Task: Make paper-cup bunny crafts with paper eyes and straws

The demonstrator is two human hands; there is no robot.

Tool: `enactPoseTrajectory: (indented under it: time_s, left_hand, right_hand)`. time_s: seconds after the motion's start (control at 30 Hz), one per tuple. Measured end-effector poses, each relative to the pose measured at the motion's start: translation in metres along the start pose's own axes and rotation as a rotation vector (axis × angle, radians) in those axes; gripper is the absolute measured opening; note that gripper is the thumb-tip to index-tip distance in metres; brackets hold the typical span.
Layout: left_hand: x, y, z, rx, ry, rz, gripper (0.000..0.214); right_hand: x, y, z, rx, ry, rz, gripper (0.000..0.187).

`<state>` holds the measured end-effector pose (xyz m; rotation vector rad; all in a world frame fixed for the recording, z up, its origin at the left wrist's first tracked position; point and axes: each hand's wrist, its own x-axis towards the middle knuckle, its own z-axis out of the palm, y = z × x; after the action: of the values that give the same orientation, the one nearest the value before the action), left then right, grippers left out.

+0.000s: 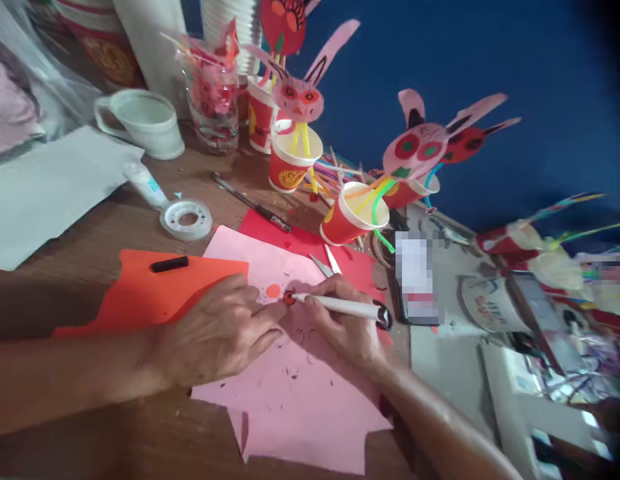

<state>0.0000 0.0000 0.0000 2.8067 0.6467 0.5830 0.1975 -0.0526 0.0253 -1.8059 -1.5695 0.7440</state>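
Observation:
My right hand [347, 327] is closed around a white marker [345, 306], its tip on a small orange-red paper circle [289, 297] with dark marks. Beside that circle my left hand [230, 327] rests on pink paper [300, 400], fingers apart and fingertips close to the circle's edge. A plain orange circle [273, 291] lies just left of the marked one. Partly hidden behind my right hand are scissors [326, 263]. A black marker cap [170, 265] sits on orange paper [140, 287] left of my hands. Small dark scraps dot the pink sheet.
Red paper cups [340, 223] holding straws with pink animal faces [415, 150] stand at the back. A pen [250, 202], a tape roll [185, 220], a glue stick [146, 185] and a mug [143, 123] lie or stand behind the papers. A phone [417, 280] is at right.

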Motion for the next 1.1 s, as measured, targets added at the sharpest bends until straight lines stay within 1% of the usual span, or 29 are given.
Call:
enactPoseTrajectory:
  time_s: [0.13,0.3,0.4,0.53,0.7,1.1]
  left_hand:
    - [-0.0012,0.0008,-0.0033,-0.005,-0.01,-0.001,0.021]
    - [-0.0031,0.0018,-0.0035,-0.003,0.037,0.018,0.021]
    - [-0.0031,0.0016,-0.003,-0.004,0.033,0.015,0.021]
    - [-0.0011,0.0013,-0.004,-0.011,0.01,0.005,0.022]
    - [0.0008,0.0017,-0.0055,-0.019,0.044,0.018,0.022]
    - [0.0007,0.0029,-0.0051,-0.008,0.052,0.005,0.021]
  right_hand:
    - [0.0028,-0.0001,0.0009,-0.022,0.013,-0.004,0.012]
    - [0.0045,0.0018,0.0003,-0.051,0.04,-0.05,0.012]
    - [0.0045,0.003,0.0001,-0.05,0.049,-0.066,0.011]
    - [0.0039,0.0029,0.0002,-0.048,0.045,-0.063,0.012]
    - [0.0033,0.0041,-0.0003,-0.05,0.04,-0.081,0.013]
    - [0.0034,0.0061,-0.0021,-0.009,0.012,-0.112,0.015]
